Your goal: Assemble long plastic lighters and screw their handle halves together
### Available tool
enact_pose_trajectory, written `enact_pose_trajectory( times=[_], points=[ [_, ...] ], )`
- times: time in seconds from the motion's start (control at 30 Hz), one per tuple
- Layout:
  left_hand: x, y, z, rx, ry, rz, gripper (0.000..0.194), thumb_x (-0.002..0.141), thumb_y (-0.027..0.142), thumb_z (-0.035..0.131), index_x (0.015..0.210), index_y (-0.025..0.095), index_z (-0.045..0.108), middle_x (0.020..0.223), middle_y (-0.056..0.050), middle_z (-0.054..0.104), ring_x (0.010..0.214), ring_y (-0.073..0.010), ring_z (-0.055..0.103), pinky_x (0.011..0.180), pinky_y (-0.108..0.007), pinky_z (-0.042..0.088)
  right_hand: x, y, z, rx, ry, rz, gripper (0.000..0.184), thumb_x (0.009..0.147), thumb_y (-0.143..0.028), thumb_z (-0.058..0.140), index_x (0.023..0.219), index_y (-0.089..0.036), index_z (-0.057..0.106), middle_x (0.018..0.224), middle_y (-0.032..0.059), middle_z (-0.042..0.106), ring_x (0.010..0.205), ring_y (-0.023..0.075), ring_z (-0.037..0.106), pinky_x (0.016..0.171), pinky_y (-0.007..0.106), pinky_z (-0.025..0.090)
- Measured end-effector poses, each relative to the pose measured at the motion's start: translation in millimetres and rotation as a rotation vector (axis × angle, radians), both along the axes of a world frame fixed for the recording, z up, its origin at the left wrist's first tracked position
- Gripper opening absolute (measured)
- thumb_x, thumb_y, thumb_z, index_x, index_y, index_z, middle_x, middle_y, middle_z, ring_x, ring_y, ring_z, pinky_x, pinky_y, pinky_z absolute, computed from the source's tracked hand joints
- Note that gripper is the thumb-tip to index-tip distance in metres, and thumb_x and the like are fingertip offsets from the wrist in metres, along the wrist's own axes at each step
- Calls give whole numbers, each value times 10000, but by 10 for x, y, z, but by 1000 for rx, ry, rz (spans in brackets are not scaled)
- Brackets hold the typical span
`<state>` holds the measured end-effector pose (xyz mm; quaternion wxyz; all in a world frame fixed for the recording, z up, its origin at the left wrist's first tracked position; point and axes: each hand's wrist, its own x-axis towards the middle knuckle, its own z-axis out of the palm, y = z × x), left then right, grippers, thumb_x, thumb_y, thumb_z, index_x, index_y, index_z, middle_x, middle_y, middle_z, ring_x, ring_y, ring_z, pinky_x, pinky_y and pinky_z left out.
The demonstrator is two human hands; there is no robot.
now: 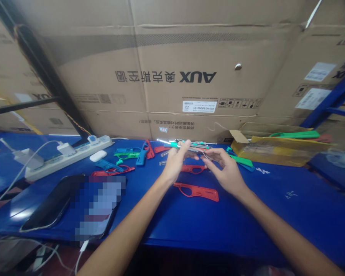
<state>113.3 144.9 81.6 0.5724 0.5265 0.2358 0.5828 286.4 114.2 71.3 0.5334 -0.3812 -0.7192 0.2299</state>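
Observation:
My left hand [176, 161] is raised over the blue table [207, 222], fingers closed on a thin green-and-clear plastic piece [186, 146] held level. My right hand [224, 168] meets it from the right, fingers pinched on a small clear part [208, 156] at that piece's end. Below the hands lie two red plastic handle shells: the nearer one [197, 190] and the farther one [193, 168], partly hidden behind my hands.
Several blue, green and red handle shells [126, 161] lie scattered at the table's back left. A white power strip [66, 155] with chargers, a white earbud case [98, 155] and a phone [74, 205] sit left. An open box [278, 149] with green parts stands right. Cartons wall the back.

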Motion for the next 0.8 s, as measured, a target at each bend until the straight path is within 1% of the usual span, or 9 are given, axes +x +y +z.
enact_pose_trajectory(
  times=[0.1, 0.2, 0.27, 0.4, 0.5, 0.57, 0.67, 0.73, 0.8],
  points=[
    [-2, -2, 13, -11, -7, 23, 334, 912, 483, 645, 806, 166, 660, 895, -80, 759, 671, -160, 661, 797, -347, 541, 34, -3, 23, 25, -35, -37, 165, 941, -347, 626, 1052, -226, 645, 973, 43, 727, 737, 171, 694, 761, 353, 587],
    [2, -1, 17, -40, -13, 45, 336, 894, 485, 663, 839, 154, 679, 862, -84, 760, 649, -161, 666, 765, -346, 551, 65, -1, 45, 35, -83, -95, 208, 959, -365, 602, 1082, -230, 704, 971, 48, 749, 753, 181, 695, 792, 367, 575],
    [6, 2, 14, -51, -23, 38, 349, 885, 490, 673, 846, 144, 687, 839, -94, 757, 657, -170, 678, 760, -349, 554, 78, 5, 57, 40, -92, -116, 239, 962, -368, 597, 1115, -239, 729, 949, 44, 756, 759, 186, 695, 816, 377, 567],
    [14, 4, 7, -79, -70, 11, 347, 843, 484, 731, 870, 146, 657, 836, -93, 754, 692, -169, 696, 775, -336, 549, 79, 18, 88, 26, -68, -109, 284, 970, -355, 582, 1177, -245, 743, 822, 24, 733, 778, 192, 678, 841, 382, 544],
    [22, -10, 21, -86, -113, -16, 331, 826, 454, 758, 885, 164, 610, 858, -69, 753, 694, -147, 686, 763, -312, 542, 63, 17, 112, -17, -46, -91, 293, 968, -365, 580, 1172, -242, 751, 793, 17, 726, 741, 183, 660, 800, 365, 538],
    [27, -26, 37, -75, -126, -44, 316, 840, 442, 746, 885, 166, 597, 861, -62, 748, 701, -137, 678, 763, -298, 535, 52, 13, 122, -50, -54, -69, 287, 965, -379, 578, 1130, -236, 765, 808, 16, 735, 684, 170, 643, 734, 340, 537],
    [31, -46, 48, -62, -138, -74, 293, 865, 433, 719, 902, 172, 591, 875, -59, 742, 722, -138, 671, 771, -296, 524, 39, 9, 127, -67, -123, -24, 300, 971, -404, 553, 944, -214, 784, 762, 16, 725, 644, 166, 631, 664, 312, 525],
    [28, -47, 39, -60, -140, -78, 289, 868, 430, 712, 943, 177, 595, 894, -57, 740, 734, -146, 669, 774, -305, 517, 33, 7, 127, -54, -161, -17, 331, 974, -420, 540, 854, -206, 762, 733, 17, 713, 656, 177, 639, 671, 312, 524],
    [23, -37, 17, -52, -137, -72, 312, 862, 430, 715, 1004, 177, 602, 914, -57, 739, 754, -153, 667, 780, -311, 511, 28, 5, 127, -36, -177, -19, 337, 978, -429, 531, 835, -207, 740, 762, 20, 718, 693, 188, 656, 703, 319, 527]
  ],
)
